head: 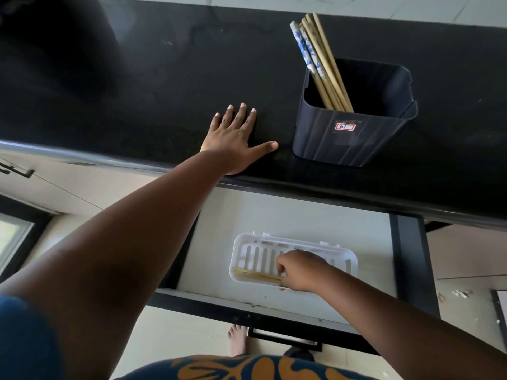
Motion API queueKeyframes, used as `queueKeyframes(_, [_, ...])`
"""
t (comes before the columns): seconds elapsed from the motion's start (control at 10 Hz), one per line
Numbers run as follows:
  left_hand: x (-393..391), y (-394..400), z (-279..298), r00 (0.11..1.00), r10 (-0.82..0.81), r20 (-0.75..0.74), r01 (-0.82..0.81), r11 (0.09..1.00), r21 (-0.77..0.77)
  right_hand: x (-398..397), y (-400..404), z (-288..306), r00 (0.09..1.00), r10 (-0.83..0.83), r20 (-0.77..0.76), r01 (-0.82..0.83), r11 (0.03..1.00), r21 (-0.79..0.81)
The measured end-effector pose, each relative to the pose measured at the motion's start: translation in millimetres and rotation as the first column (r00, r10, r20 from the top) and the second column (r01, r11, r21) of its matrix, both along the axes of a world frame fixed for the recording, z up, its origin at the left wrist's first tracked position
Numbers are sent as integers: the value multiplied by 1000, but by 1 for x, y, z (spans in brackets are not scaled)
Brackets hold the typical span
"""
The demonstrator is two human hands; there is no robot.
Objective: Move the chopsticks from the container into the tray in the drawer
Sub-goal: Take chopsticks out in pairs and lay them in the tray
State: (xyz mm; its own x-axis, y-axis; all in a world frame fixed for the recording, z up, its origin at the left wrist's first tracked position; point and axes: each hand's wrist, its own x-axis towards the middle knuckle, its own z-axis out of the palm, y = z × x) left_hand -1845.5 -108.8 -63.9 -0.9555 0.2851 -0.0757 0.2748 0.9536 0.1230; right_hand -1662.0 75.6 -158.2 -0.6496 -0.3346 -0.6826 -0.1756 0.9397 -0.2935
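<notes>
1. Black countertop (137, 86) runs across the top of view; open drawer (406, 259) sits below its edge.
2. Left hand (236, 138) lies flat on the countertop, fingers spread, holding nothing, just left of the dark container (348, 141).
3. Right hand (299, 270) is down in the white slotted tray (241, 256), fingers curled around the end of wooden chopsticks (255, 275) lying along the tray's near edge. Can't tell if the grip is firm or letting go.
4. Progress: early. Looks like one pair is in the tray.
5. Left to move: remaining chopsticks (318, 61), several wooden plus blue-patterned ones, leaning upright in the container.
</notes>
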Motion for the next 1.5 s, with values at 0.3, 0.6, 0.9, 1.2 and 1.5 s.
queueKeyframes(0.3, [6,0,2,1000,-1,4,1,1000,-12,-31,11,87,972,-228,56,235,949,-211])
queueKeyframes(0.6, [10,0,0,998,30,47,-29,999,-25,-105,36,275,786,-599,-155,332,620,-711])
queueKeyframes(0.9, [1,-1,0,992,36,121,-33,999,-29,-167,43,237,528,-592,-609,435,804,-405])
queueKeyframes(1.2, [-2,-3,-4,994,33,103,-31,999,-22,-182,36,232,578,-540,-612,467,834,-294])
queueKeyframes(1.5, [-1,-3,-1,993,29,114,-26,999,-28,-180,40,225,578,-474,-665,401,874,-274])
